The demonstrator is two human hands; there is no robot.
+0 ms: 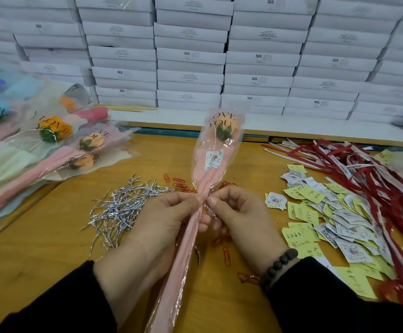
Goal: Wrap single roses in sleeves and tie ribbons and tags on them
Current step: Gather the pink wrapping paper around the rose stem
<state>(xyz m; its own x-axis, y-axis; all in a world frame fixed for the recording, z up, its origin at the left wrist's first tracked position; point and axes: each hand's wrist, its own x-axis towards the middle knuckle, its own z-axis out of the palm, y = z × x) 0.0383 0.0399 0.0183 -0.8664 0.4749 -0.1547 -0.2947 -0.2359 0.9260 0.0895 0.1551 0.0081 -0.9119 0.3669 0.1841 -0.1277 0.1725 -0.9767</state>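
At the middle of the wooden worktop (51, 248), a person's left hand (155, 227) and right hand (241, 219) pinch the gathered neck of a pink sleeved rose (216, 150) — each grip curled tight on the cellophane, thumbs nearly meeting. The peach bloom points toward the far side under "LOVE YOU" lettering. Silver twist ties (121, 207) lie left of the hands; tags (327, 212) and red ribbons (363, 169) lie right. Finished roses (51, 145) pile at far left — white boxes (191, 56) stacked behind.
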